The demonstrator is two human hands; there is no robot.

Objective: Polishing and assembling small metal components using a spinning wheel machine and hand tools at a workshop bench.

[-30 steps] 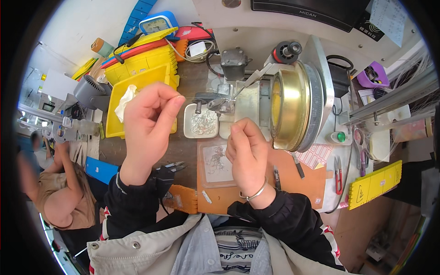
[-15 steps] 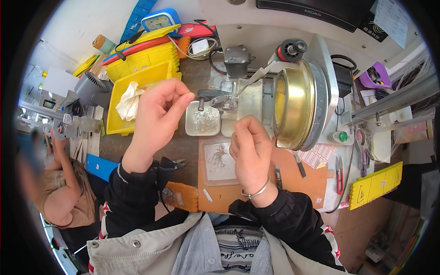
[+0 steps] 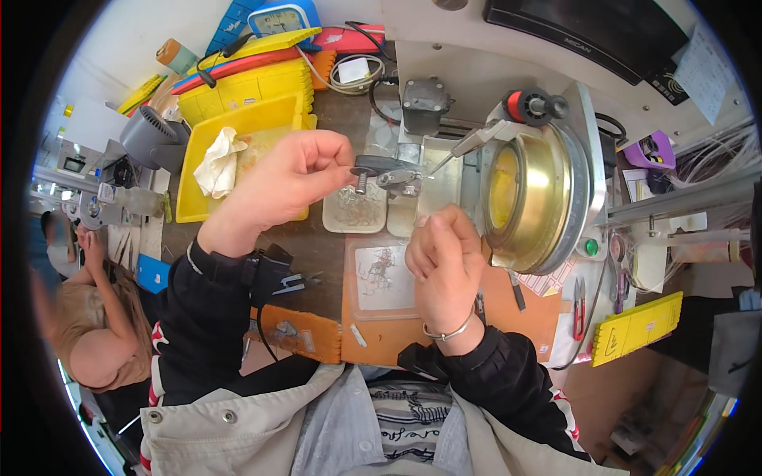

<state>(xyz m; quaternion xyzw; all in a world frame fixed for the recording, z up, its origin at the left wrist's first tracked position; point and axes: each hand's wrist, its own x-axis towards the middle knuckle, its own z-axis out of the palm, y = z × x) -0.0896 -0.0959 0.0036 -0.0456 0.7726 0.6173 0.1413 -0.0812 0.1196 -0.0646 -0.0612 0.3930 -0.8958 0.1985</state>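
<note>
My left hand (image 3: 295,176) is closed in a pinch, its thumb tip close to the spring bolt of a small metal clamp (image 3: 387,176). Whether it touches the bolt, I cannot tell. My right hand (image 3: 449,255) is closed, with thumb and fingers pressed together, below and right of the clamp. Anything in either pinch is too fine to make out. Under the clamp stands a white dish (image 3: 355,226) of small shiny pieces. A clear square tray (image 3: 367,311) with thin dark hook-shaped pieces lies left of my right hand.
A brass-coloured drum (image 3: 542,202) and a red-and-black spool (image 3: 524,106) stand right of the clamp. A yellow bin (image 3: 190,186) holds a crumpled white cloth (image 3: 218,164). Red-handled snips (image 3: 579,311) lie at right. A person (image 3: 103,317) sits at far left.
My view has shifted a little. My left thumb now comes right up by the spring bolt. My right hand is slightly farther right and lower, still closed.
</note>
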